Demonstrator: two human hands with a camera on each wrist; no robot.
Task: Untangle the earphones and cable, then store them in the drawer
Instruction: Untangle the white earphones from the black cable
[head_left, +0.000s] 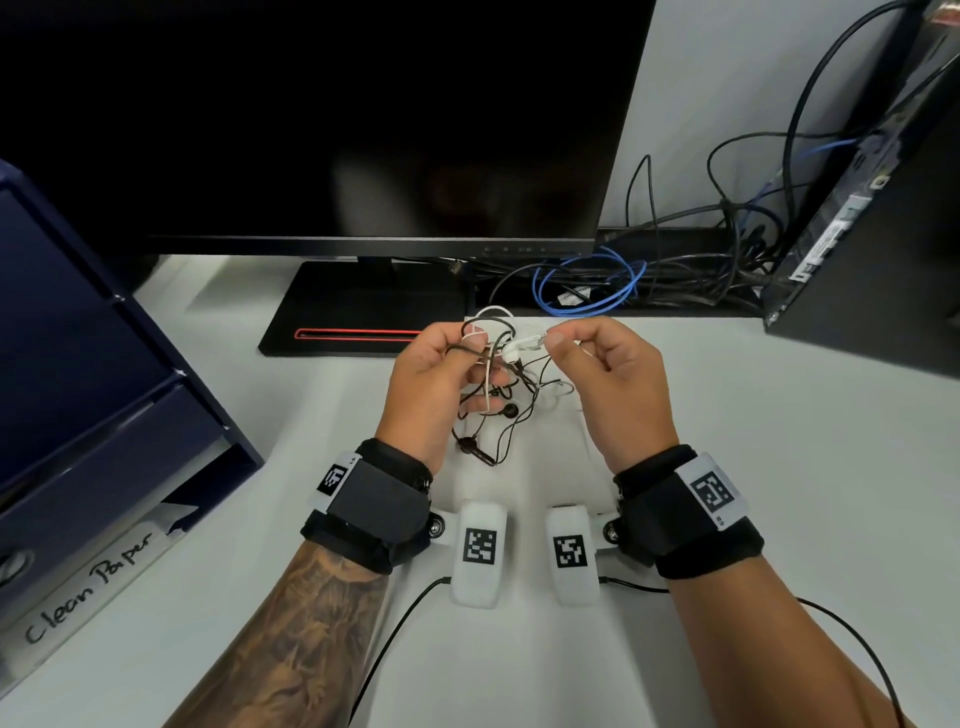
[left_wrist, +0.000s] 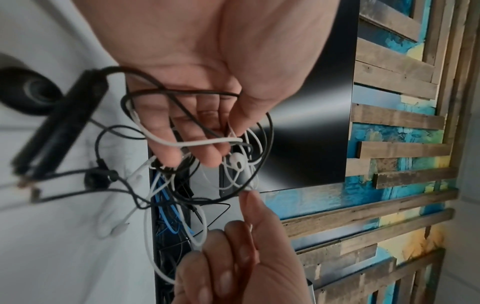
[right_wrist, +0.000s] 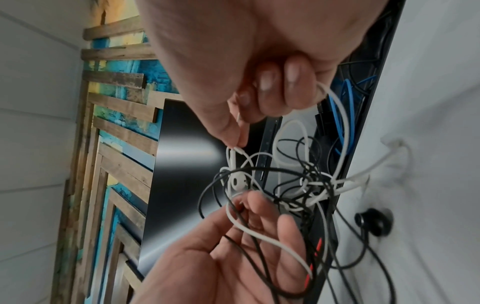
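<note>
Above the desk (head_left: 727, 467), both hands pinch tangled earphones (head_left: 511, 353).

Smooth white desk (head_left: 727, 467), glossy black monitor (head_left: 363, 130) (mirror-like), rough painted wooden slats (left_wrist: 397, 117), matt dark-blue drawer unit (head_left: 93, 364)

black wrist straps (head_left: 374, 512) (square-coded tags), white camera pods (head_left: 479, 553), tattooed left forearm (head_left: 311, 639).

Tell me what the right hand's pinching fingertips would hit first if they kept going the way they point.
The right hand points left, pinching the white earbud. Straight on, it would likely meet the left hand holding the tangle; depth is unclear.
</note>
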